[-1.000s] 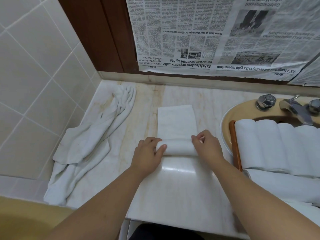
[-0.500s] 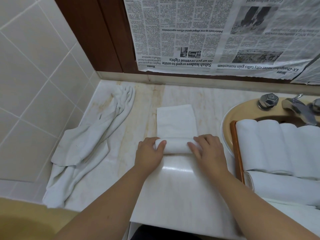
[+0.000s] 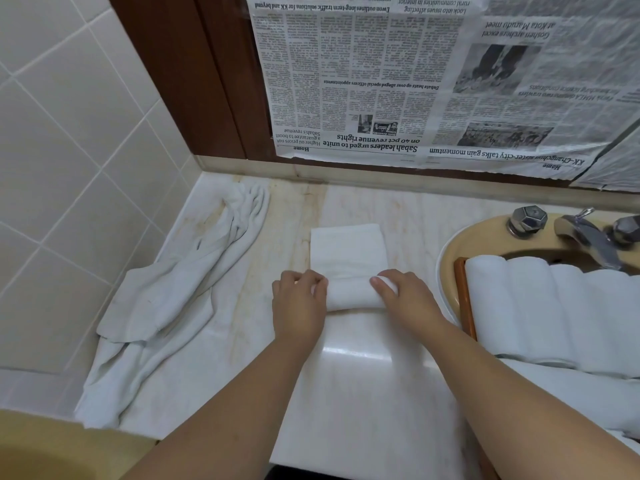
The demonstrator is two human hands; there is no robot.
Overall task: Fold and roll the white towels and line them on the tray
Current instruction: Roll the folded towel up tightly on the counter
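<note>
A folded white towel (image 3: 348, 252) lies as a narrow strip on the marble counter, its near end rolled into a short cylinder. My left hand (image 3: 299, 304) grips the roll's left end with curled fingers. My right hand (image 3: 405, 299) curls over the right end. A wooden tray (image 3: 464, 299) over the sink at the right holds several rolled white towels (image 3: 540, 306) side by side, with another roll lying across in front of them.
A heap of crumpled white towels (image 3: 162, 299) lies along the tiled wall at the left. The sink basin's rim (image 3: 460, 240) and chrome tap (image 3: 588, 233) sit at the right. Newspaper (image 3: 415, 81) covers the wall behind. A yellow basin (image 3: 41, 452) is at bottom left.
Both hands have rolled the towel further away from me. The roll has grown thicker and the flat strip beyond it has grown shorter.
</note>
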